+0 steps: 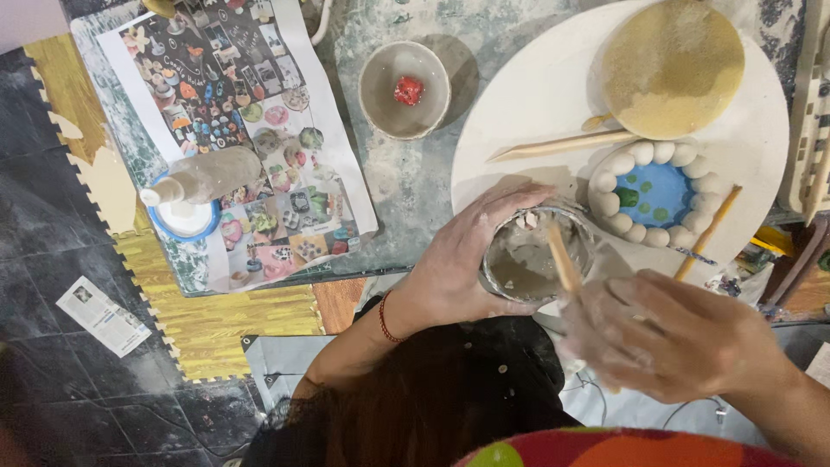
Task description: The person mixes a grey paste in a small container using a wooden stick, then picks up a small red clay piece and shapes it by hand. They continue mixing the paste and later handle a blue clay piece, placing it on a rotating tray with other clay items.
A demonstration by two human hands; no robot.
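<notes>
Mid-stir: left hand (pixel 462 268) wrapped around small clay-smeared cup (pixel 536 257) at bench (pixel 406 195) edge, right hand (pixel 666 333) closed on wooden stick (pixel 562 258) dipping into it, blue bead-rimmed dish (pixel 654 194) just beyond right hand; next probably needs steady cup, lifting loaded stick clear.

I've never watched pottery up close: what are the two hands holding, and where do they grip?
The left hand wraps around the side of a small clay-smeared cup. The right hand grips the lower end of a wooden stick whose tip reaches into the cup.
</notes>
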